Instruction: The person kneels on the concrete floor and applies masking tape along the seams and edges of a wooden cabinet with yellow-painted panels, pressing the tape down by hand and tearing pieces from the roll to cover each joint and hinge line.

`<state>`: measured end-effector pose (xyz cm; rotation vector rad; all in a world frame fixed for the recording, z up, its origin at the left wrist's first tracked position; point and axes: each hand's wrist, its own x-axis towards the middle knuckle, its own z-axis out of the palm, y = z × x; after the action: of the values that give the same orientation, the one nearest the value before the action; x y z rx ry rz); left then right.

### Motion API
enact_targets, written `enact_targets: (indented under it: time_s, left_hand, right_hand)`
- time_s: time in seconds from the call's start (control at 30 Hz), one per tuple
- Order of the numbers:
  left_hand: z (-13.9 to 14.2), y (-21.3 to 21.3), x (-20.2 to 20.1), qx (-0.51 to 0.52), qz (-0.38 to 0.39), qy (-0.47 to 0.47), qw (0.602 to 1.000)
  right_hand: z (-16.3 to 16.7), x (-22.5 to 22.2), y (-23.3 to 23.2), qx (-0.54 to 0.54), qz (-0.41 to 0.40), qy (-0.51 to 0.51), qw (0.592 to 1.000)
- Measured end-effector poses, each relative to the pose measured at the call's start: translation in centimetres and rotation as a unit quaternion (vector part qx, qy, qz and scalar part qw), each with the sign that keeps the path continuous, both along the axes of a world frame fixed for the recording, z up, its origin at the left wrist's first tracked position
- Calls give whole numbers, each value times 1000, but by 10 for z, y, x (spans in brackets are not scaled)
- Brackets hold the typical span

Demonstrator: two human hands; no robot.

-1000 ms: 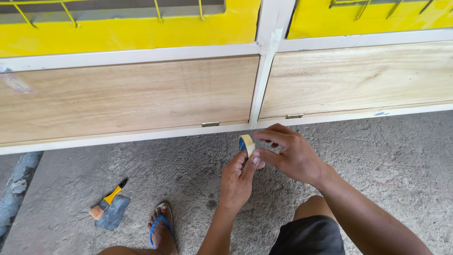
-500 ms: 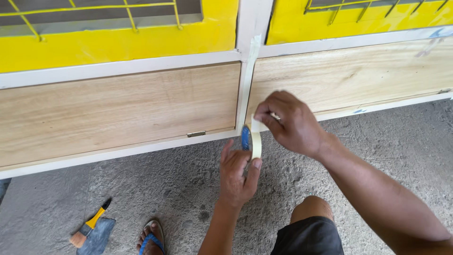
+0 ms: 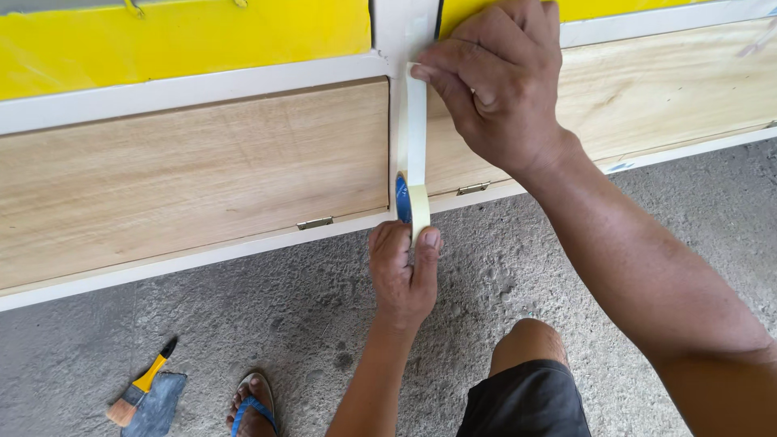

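Work in hand: masking the white upright post (image 3: 402,32) between two bare wooden panels with pale masking tape.
Tape roll (image 3: 411,209): blue-cored, held low, in front of the white bottom rail (image 3: 202,259), just above the concrete floor (image 3: 307,324).
Left hand (image 3: 402,271): grip closed around the tape roll from below, thumb and fingers pinching its sides.
Tape strip (image 3: 416,121): drawn taut and upright from roll to the top of the post.
Right hand (image 3: 498,89): fingertips pressing the strip's free end onto the post, grip narrow, holding only that end.
Done so far: one strip pulled out along the post, top end stuck; lower part seemingly not yet pressed down or torn off.
Left to do, by the look: smoothing the strip, cutting it from the roll.
Left wooden panel (image 3: 194,170) and right wooden panel (image 3: 655,81): unpainted; yellow sections (image 3: 186,40) above.
Containers: none in view.
Floor: yellow-handled paintbrush (image 3: 142,388) lying on a grey rag (image 3: 158,405), well apart from the hands, beside a sandalled foot (image 3: 252,405).
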<state>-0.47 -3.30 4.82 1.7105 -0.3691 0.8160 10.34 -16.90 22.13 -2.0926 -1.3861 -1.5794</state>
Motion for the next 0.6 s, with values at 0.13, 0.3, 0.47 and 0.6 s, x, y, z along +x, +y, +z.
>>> enact_targets:
  time_s: [0.13, 0.3, 0.47, 0.6]
  left_hand:
    - [13, -8, -7, -19, 18, 0, 1000]
    - [19, -12, -7, -134, -44, 112, 984]
    - [17, -11, -2, -142, -37, 105, 984]
    - [18, -10, -2, -188, -53, 132, 972]
  right_hand:
    - [7, 2, 8, 12, -2, -41, 999]
    - [9, 9, 14, 26, 22, -34, 999]
    - [8, 11, 14, 31, 11, -38, 999]
    - [9, 8, 16, 37, 14, -29, 999]
